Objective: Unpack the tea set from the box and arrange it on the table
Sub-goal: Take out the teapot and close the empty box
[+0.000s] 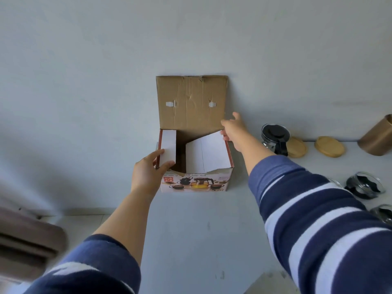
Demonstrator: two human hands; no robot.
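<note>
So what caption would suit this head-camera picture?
Both hands at the open tea set box: left hand holding a side flap, right hand at the far corner, teapot already out.

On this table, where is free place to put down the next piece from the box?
Free: the table in front of the box, between both arms. Crowded: right of the box, with teapot, wooden lids and glass cups.

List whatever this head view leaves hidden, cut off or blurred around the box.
- Inside of the box: dark, screened by white flaps; contents unknown.
- Lower glass cup: cut by the right edge.
- Brown canister: cut by the right edge.
- Brown object, lower left: blurred.
- Right hand: fingertips hidden behind the box corner.
</note>
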